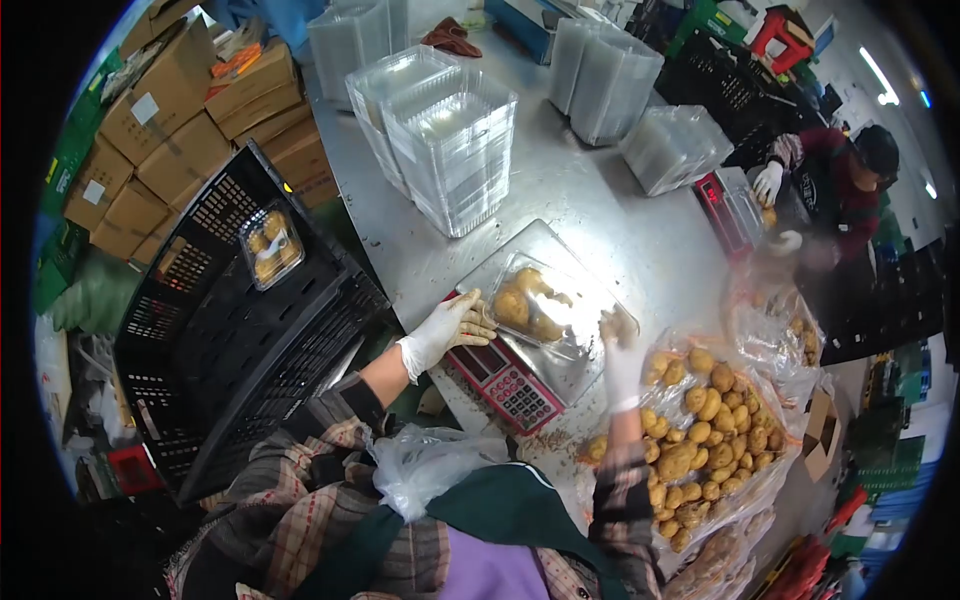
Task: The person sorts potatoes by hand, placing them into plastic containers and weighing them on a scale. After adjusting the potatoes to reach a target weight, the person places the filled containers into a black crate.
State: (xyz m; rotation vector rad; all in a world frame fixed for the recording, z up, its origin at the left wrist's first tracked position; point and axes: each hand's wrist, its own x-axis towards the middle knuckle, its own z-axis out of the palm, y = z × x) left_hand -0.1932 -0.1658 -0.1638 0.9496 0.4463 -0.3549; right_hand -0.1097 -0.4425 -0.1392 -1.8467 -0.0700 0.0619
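A clear plastic container (560, 300) filled with potatoes (520, 305) is set on the steel pan of a red scale (505, 380), which is placed on a metal table (560, 190). The left hand (450, 325), gloved in white, is laid against the container's left edge. Its fingers are loosely bent and spread, and nothing is seen clasped in them. The right hand (620, 355), also gloved, is raised at the container's right edge, but it is blurred, so the state of its fingers cannot be told. Just right of the scale, an open bag (785, 420) heaped with more potatoes is seen. A black crate (230, 330) is tilted at the left. Stacks of empty containers (450, 140) are stood behind the scale.
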